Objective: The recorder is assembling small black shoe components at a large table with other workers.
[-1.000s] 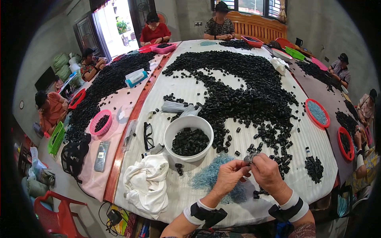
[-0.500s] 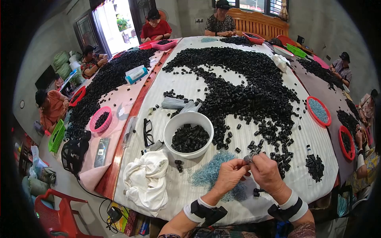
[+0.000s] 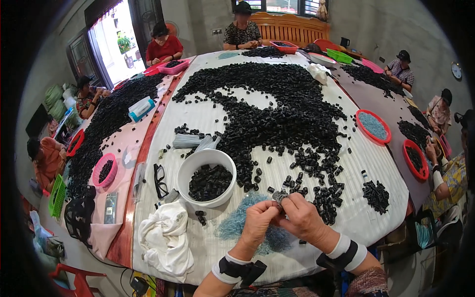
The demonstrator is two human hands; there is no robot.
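Note:
My left hand (image 3: pixel 258 220) and my right hand (image 3: pixel 306 217) meet above the near part of the table, fingers closed in a pinch. A small grey piece (image 3: pixel 280 195) shows at the fingertips; its exact kind is hard to make out. Beneath and left of my hands spreads a heap of thin bluish clear bits (image 3: pixel 232 222). Short black cylindrical parts (image 3: pixel 329 198) lie loose just beyond and right of my hands, part of a large pile (image 3: pixel 282 119). A white tub (image 3: pixel 184 184), partly filled with black parts (image 3: pixel 212 182), stands to the left.
Left of the tub are black-framed glasses (image 3: pixel 160 181), a crumpled white cloth (image 3: pixel 166 240) and bundles of grey strips (image 3: pixel 188 141). A red basket of bluish bits (image 3: pixel 372 125) and a small black heap (image 3: pixel 376 197) lie right. Several people sit around the joined tables.
The view has turned slightly right, so the table has shifted left in the picture. My hands stay together at the grey piece.

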